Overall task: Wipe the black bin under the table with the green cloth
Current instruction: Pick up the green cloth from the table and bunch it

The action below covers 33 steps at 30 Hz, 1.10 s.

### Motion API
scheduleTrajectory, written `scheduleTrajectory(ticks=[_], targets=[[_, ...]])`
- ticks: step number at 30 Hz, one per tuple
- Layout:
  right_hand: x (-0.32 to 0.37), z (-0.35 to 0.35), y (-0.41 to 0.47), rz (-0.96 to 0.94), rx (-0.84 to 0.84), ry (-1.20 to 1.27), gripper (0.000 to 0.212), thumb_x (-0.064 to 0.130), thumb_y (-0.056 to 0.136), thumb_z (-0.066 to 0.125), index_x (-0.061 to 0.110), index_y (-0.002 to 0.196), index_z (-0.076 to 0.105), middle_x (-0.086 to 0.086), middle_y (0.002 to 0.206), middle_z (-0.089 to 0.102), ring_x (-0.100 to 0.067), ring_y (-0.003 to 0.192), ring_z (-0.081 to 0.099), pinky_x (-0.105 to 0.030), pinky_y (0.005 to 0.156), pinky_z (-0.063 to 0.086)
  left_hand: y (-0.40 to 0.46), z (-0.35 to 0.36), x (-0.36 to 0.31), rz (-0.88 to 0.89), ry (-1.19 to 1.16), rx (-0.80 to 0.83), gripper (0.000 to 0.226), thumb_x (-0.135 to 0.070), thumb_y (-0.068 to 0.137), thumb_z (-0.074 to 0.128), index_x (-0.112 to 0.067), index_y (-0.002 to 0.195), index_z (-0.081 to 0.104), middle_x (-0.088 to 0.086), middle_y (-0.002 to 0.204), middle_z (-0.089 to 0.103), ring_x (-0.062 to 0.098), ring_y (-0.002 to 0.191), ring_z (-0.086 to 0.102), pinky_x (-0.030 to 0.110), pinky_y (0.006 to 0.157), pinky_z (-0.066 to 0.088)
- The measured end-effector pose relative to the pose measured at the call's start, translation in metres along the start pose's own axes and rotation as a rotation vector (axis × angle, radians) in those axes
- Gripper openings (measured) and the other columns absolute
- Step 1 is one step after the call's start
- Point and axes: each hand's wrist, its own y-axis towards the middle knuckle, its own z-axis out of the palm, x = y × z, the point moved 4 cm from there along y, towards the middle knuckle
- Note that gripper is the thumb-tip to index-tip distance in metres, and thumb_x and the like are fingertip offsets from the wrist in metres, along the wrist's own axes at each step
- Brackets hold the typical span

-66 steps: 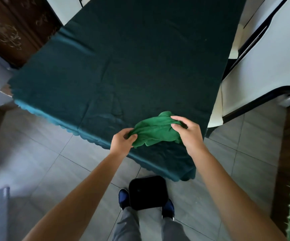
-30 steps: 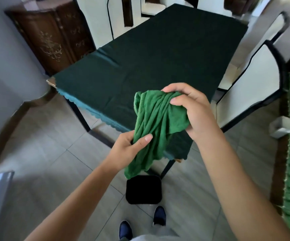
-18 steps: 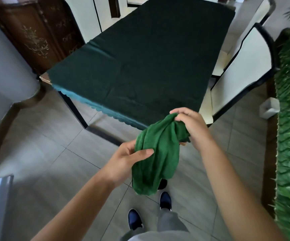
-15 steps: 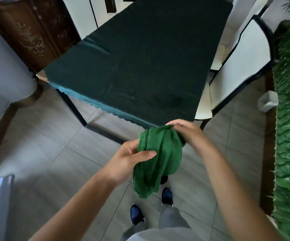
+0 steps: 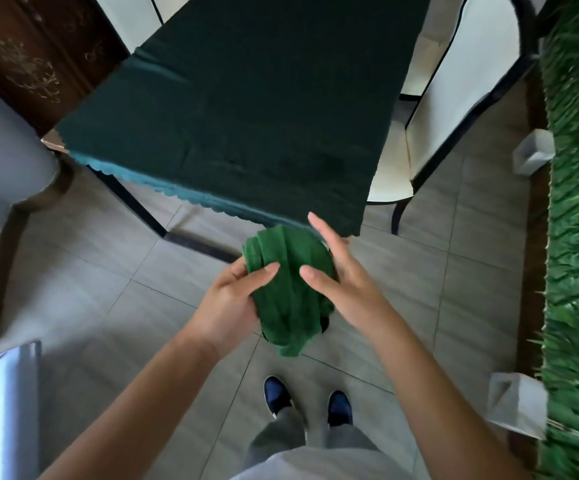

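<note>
- green cloth (image 5: 290,285): bunched, deep green, ribbed folds, tail hanging down
- left hand (image 5: 231,299) grips it, thumb across
- right hand (image 5: 341,271) fingers straight, flat against it
- no legible writing

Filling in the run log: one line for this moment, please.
left hand: grips cloth | right hand: fingers straight against cloth | bin: almost hidden | wiping: not begun

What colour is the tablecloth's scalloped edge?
Teal, lighter than the dark green tablecloth; scalloped edge shows in the head view.

- No readable text, label, brand, number or sign anywhere in this view.
- The dark brown wooden cabinet (image 5: 21,60) carries only pale ornamental scrollwork, no lettering.
</note>
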Motion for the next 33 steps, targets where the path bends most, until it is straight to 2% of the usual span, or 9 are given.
scheduleTrajectory(ticks=[2, 7, 11, 14, 17, 23, 28, 31, 33], targets=[[-0.005, -0.005, -0.006, -0.015, -0.071, -0.061, 0.056, 0.032, 0.1, 0.068, 0.04, 0.152, 0.047, 0.027, 0.147, 0.054, 0.009, 0.135, 0.05, -0.019, 0.111, 0.045, -0.002, 0.011, 0.01, -0.023, 0.014, -0.008, 0.042, -0.009, 0.099, 0.054, 0.002, 0.139, 0.055, 0.027, 0.136, 0.061, 0.044, 0.125, 0.06, 0.054, 0.104, 0.051], [-0.033, -0.028, -0.026, 0.03, -0.324, 0.071, 0.031, 0.015, 0.101, 0.067, 0.031, 0.127, 0.072, 0.013, 0.125, 0.074, -0.007, 0.12, 0.068, -0.044, 0.107, 0.055, -0.014, 0.03, 0.034, 0.04, 0.214, -0.179, 0.031, -0.005, 0.102, 0.052, 0.003, 0.131, 0.061, 0.022, 0.125, 0.07, 0.039, 0.118, 0.066, 0.045, 0.098, 0.057], [-0.044, -0.033, -0.041, 0.116, -0.339, 0.286, 0.029, 0.018, 0.097, 0.072, 0.027, 0.125, 0.075, 0.002, 0.121, 0.077, -0.021, 0.117, 0.072, -0.05, 0.104, 0.056, -0.039, 0.014, 0.048, 0.126, 0.488, -0.355, 0.051, -0.036, 0.087, 0.073, -0.022, 0.135, 0.06, 0.002, 0.124, 0.073, 0.024, 0.118, 0.068, 0.04, 0.099, 0.054], [-0.045, -0.032, -0.05, 0.157, -0.308, 0.393, 0.027, 0.008, 0.098, 0.069, 0.019, 0.122, 0.075, -0.005, 0.117, 0.079, -0.025, 0.112, 0.074, -0.046, 0.1, 0.059, -0.045, 0.009, 0.058, 0.106, 0.644, -0.269, 0.078, -0.044, 0.088, 0.074, -0.038, 0.155, 0.034, -0.012, 0.144, 0.058, 0.007, 0.133, 0.055, 0.033, 0.108, 0.046], [-0.048, -0.018, -0.057, 0.187, -0.213, 0.456, 0.025, 0.005, 0.098, 0.065, 0.017, 0.118, 0.076, -0.01, 0.115, 0.078, -0.028, 0.108, 0.075, -0.039, 0.091, 0.061, -0.041, 0.017, 0.067, 0.095, 0.538, -0.134, 0.084, -0.025, 0.089, 0.069, -0.031, 0.16, 0.023, -0.011, 0.145, 0.056, 0.006, 0.131, 0.057, 0.025, 0.099, 0.053], [-0.064, 0.016, -0.06, 0.27, -0.194, 0.464, 0.04, 0.015, 0.085, 0.076, 0.013, 0.125, 0.07, -0.017, 0.12, 0.075, -0.033, 0.109, 0.073, -0.045, 0.093, 0.061, -0.033, -0.015, 0.056, 0.115, 0.611, -0.076, 0.038, -0.009, 0.094, 0.069, -0.022, 0.129, 0.062, -0.004, 0.115, 0.075, 0.014, 0.111, 0.07, 0.038, 0.098, 0.057], [-0.096, 0.057, -0.057, 0.328, -0.226, 0.33, 0.064, 0.027, 0.078, 0.085, 0.026, 0.138, 0.061, -0.005, 0.121, 0.076, -0.025, 0.115, 0.073, -0.039, 0.094, 0.06, -0.04, -0.072, 0.061, 0.114, 0.594, -0.092, 0.032, -0.002, 0.094, 0.068, -0.022, 0.118, 0.069, 0.002, 0.112, 0.076, 0.019, 0.107, 0.072, 0.035, 0.094, 0.059], [-0.12, 0.083, -0.049, 0.275, -0.179, 0.058, 0.07, 0.041, 0.091, 0.077, 0.043, 0.153, 0.043, 0.013, 0.14, 0.061, 0.01, 0.123, 0.06, -0.023, 0.1, 0.054, -0.033, -0.102, 0.078, 0.085, 0.557, -0.101, 0.031, 0.0, 0.094, 0.067, -0.019, 0.119, 0.068, 0.001, 0.109, 0.078, 0.018, 0.102, 0.074, 0.033, 0.089, 0.061], [-0.141, 0.101, -0.042, 0.233, -0.134, -0.044, 0.071, 0.042, 0.096, 0.07, 0.042, 0.158, 0.036, 0.02, 0.15, 0.049, 0.015, 0.132, 0.049, -0.016, 0.106, 0.048, -0.021, -0.125, 0.097, 0.066, 0.551, -0.133, 0.03, -0.004, 0.095, 0.067, -0.019, 0.121, 0.068, 0.002, 0.109, 0.077, 0.02, 0.102, 0.074, 0.039, 0.09, 0.061]])
